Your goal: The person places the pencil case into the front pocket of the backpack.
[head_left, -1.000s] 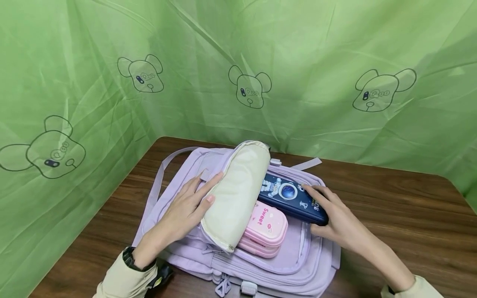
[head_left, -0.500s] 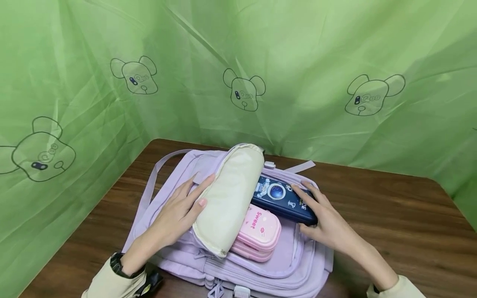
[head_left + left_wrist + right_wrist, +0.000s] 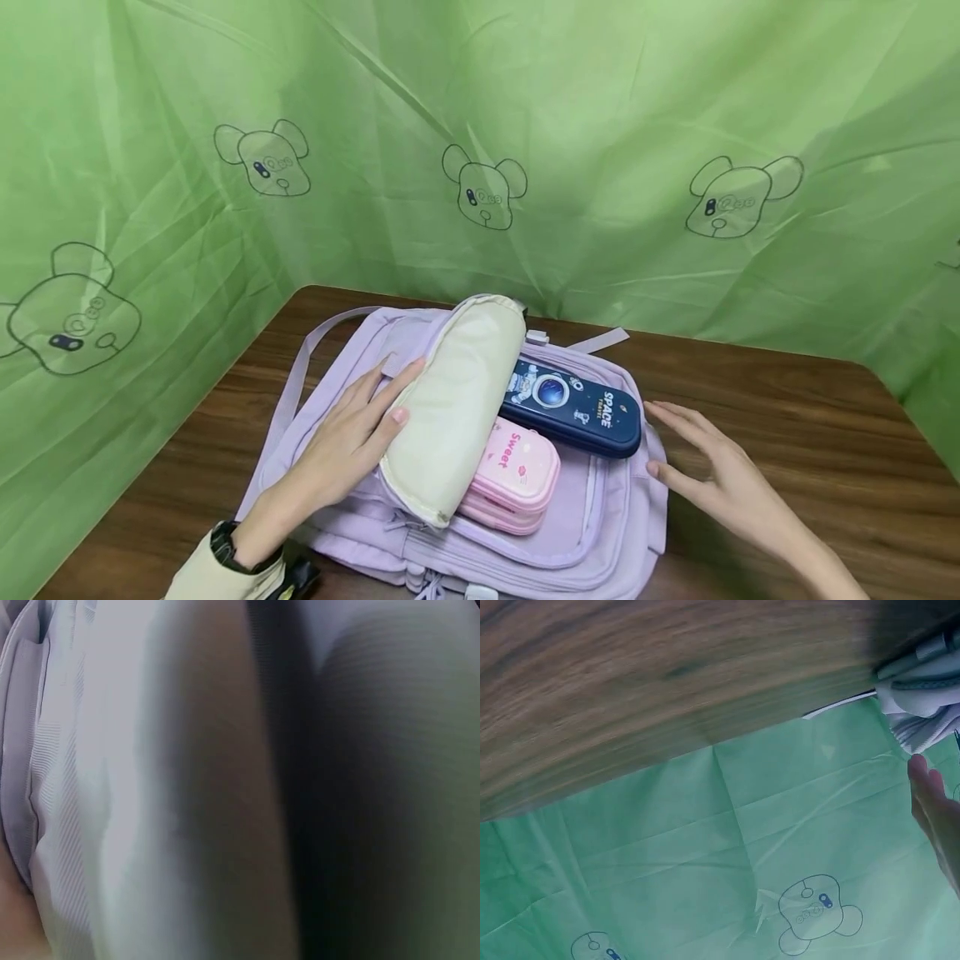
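A lilac backpack [image 3: 547, 546] lies on the table with its front pocket flap [image 3: 457, 408] folded back, cream lining up. Partly under that flap are a navy pencil case [image 3: 600, 421] with astronaut pictures and a pink pencil case [image 3: 521, 475] marked "Sweet". My left hand [image 3: 345, 429] rests on the flap's left edge, fingers spread and mostly straight. Just right of the navy case, my right hand [image 3: 720, 475] holds nothing, its fingers extended and apart from the case. In the left wrist view, backpack fabric [image 3: 67, 787] fills much of the blurred picture.
The brown wooden table [image 3: 780, 408] extends to the right of the backpack. Green curtains [image 3: 585, 167] with bear-head outlines hang behind and at the left. A backpack strap [image 3: 300, 367] loops out at the left, and a strap end [image 3: 600, 340] sticks out at the back.
My right hand has let go of the navy pencil case and moved off to its right. The case stays on the backpack. My left hand stays on the flap; the view has shifted slightly.
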`<state>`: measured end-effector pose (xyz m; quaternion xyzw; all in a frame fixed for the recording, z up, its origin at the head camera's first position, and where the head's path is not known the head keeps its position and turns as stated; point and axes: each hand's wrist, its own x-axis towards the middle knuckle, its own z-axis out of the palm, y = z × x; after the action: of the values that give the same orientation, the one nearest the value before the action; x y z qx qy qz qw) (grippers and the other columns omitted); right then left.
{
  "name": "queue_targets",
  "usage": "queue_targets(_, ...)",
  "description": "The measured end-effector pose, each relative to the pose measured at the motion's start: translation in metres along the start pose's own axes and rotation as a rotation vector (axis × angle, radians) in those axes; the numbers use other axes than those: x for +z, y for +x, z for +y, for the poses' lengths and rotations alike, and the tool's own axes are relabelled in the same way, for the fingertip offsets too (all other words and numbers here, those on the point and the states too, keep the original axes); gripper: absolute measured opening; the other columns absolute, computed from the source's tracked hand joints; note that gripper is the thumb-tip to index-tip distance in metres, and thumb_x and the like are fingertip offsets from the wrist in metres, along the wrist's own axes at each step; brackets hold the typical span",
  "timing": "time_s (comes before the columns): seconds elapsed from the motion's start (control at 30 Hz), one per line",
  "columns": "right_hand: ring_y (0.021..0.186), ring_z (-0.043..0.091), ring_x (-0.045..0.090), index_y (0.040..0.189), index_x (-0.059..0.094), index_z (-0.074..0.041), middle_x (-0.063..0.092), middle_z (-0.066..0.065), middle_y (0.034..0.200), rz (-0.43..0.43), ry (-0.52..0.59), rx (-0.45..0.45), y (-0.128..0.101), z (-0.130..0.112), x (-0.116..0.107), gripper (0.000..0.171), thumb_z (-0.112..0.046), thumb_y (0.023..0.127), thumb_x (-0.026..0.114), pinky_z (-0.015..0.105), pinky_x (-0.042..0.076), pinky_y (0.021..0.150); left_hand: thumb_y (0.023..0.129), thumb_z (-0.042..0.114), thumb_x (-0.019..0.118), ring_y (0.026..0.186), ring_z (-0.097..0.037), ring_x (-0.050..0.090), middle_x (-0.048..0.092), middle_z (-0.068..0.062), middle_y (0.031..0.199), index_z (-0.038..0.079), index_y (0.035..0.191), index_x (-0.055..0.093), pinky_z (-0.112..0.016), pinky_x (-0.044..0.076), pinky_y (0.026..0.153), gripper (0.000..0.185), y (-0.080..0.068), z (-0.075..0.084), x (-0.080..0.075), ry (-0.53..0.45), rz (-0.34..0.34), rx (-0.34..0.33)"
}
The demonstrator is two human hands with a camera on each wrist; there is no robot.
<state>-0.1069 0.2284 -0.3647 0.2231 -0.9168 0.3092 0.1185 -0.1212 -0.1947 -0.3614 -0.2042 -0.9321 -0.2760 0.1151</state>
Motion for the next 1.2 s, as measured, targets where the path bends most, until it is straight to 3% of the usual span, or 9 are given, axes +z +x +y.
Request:
queue_targets(0.1, 0.117, 0.005, 0.044, 0.134, 0.052, -0.018, 0.052, 0.001, 0.128, 0.045, -0.022, -0.025, -0.002, 0.002, 0.001, 0.061, -0.015, 0.078, 0.076, 0.004, 0.024, 0.091, 0.1, 0.034, 0.039, 0.135, -0.033, 0.022, 0.02, -0.01, 0.152, 0.041, 0.147, 0.022, -0.064, 0.024, 0.098, 0.05, 0.001, -0.001, 0.0, -0.003, 0.003, 0.008)
queue_targets(0.13, 0.116, 0.003, 0.045, 0.133, 0.053, -0.017, 0.054, 0.001, 0.126, 0.058, -0.021, -0.035, -0.002, 0.002, 0.002, 0.06, -0.014, 0.078, 0.076, 0.004, 0.024, 0.091, 0.1, 0.034, 0.039, 0.135, -0.033, 0.023, 0.02, -0.011, 0.152, 0.041, 0.147, 0.022, -0.064, 0.024, 0.098, 0.05, 0.001, -0.001, 0.0, -0.003, 0.002, 0.008)
queue_targets(0.23, 0.114, 0.002, 0.047, 0.132, 0.054, -0.016, 0.057, 0.001, 0.124, 0.081, -0.012, -0.046, -0.001, -0.001, 0.005, 0.059, -0.013, 0.078, 0.076, 0.004, 0.025, 0.091, 0.1, 0.035, 0.039, 0.135, -0.034, 0.023, 0.02, -0.012, 0.152, 0.042, 0.146, 0.021, -0.064, 0.024, 0.098, 0.05, 0.001, -0.001, 0.0, -0.006, -0.002, 0.006)
queue_targets(0.47, 0.113, 0.021, 0.052, 0.135, 0.05, -0.015, 0.058, 0.008, 0.124, 0.08, -0.032, 0.02, 0.007, -0.005, 0.011, 0.061, -0.019, 0.08, 0.075, 0.004, 0.025, 0.091, 0.1, 0.035, 0.038, 0.134, -0.035, 0.023, 0.021, -0.012, 0.151, 0.042, 0.146, 0.021, -0.063, 0.023, 0.1, 0.05, 0.002, 0.0, -0.001, 0.002, 0.006, 0.016)
queue_targets(0.77, 0.1, 0.017, 0.06, 0.133, 0.052, -0.008, 0.066, 0.007, 0.108, 0.115, 0.05, 0.001, 0.013, -0.006, 0.018, 0.061, -0.009, 0.077, 0.076, 0.004, 0.034, 0.087, 0.1, 0.036, 0.039, 0.133, -0.034, 0.025, 0.031, -0.012, 0.146, 0.042, 0.146, 0.023, -0.063, 0.026, 0.098, 0.05, 0.003, 0.0, -0.001, 0.012, -0.001, 0.027)
queue_targets(1.0, 0.099, 0.029, 0.061, 0.132, 0.052, -0.005, 0.069, 0.007, 0.101, 0.127, 0.036, -0.028, 0.02, -0.012, 0.024, 0.061, -0.009, 0.076, 0.077, 0.005, 0.032, 0.084, 0.099, 0.038, 0.039, 0.133, -0.036, 0.024, 0.032, -0.014, 0.144, 0.043, 0.146, 0.022, -0.066, 0.026, 0.096, 0.05, 0.002, 0.0, -0.002, 0.014, -0.015, 0.018)
queue_targets(1.2, 0.1, 0.028, 0.06, 0.131, 0.052, -0.003, 0.068, 0.005, 0.099, 0.12, 0.059, -0.017, 0.023, -0.016, 0.028, 0.06, -0.006, 0.076, 0.076, 0.003, 0.029, 0.089, 0.099, 0.037, 0.04, 0.133, -0.034, 0.025, 0.034, -0.014, 0.142, 0.042, 0.146, 0.022, -0.064, 0.027, 0.096, 0.05, 0.001, -0.001, -0.002, 0.025, -0.012, 0.024)
